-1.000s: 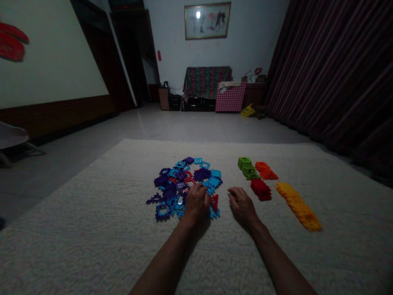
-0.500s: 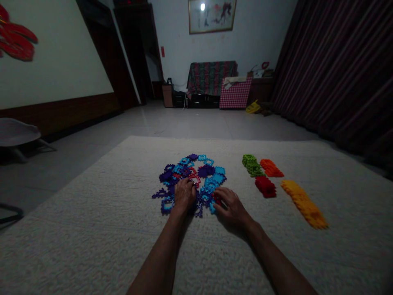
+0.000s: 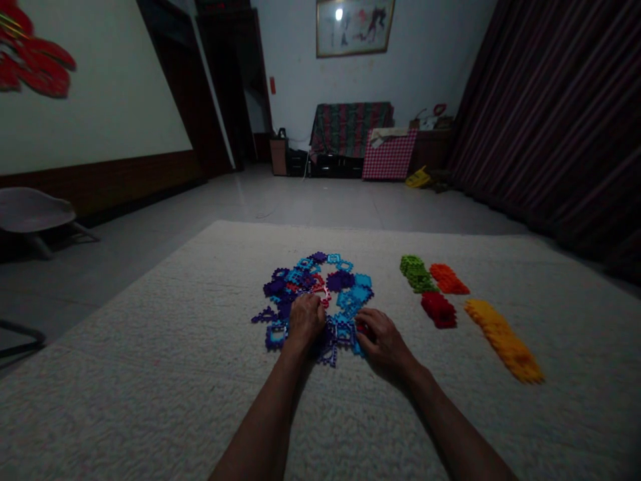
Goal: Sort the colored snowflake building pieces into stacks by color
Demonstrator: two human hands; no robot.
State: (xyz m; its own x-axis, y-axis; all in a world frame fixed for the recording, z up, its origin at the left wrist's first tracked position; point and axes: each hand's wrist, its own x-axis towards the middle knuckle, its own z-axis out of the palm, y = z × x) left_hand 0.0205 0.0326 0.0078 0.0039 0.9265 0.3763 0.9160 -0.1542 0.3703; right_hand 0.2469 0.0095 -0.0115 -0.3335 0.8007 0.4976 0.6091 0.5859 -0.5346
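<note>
A heap of flat interlocking plastic pieces (image 3: 345,287), blue and purple with a few red ones, lies on a cream rug (image 3: 150,374). My left hand (image 3: 304,322) rests knuckles-up in the middle of the heap, fingers curled onto the pieces by a red one (image 3: 324,294). My right hand (image 3: 381,341) sits at the heap's right edge, fingers pinched on a small red piece (image 3: 361,328). To the right lie sorted rows: green (image 3: 413,273), orange (image 3: 448,279), red (image 3: 439,309) and yellow (image 3: 505,339).
Bare tiled floor (image 3: 310,200) runs from the rug to a far wall with a covered sofa (image 3: 350,130) and a checked box (image 3: 389,155). A dark curtain (image 3: 561,120) fills the right side. A pale chair (image 3: 30,214) stands at the left.
My right hand has moved left from the bare rug to the heap's edge and closed on a red piece. My left hand shifted a little left within the heap. The view tilted slightly.
</note>
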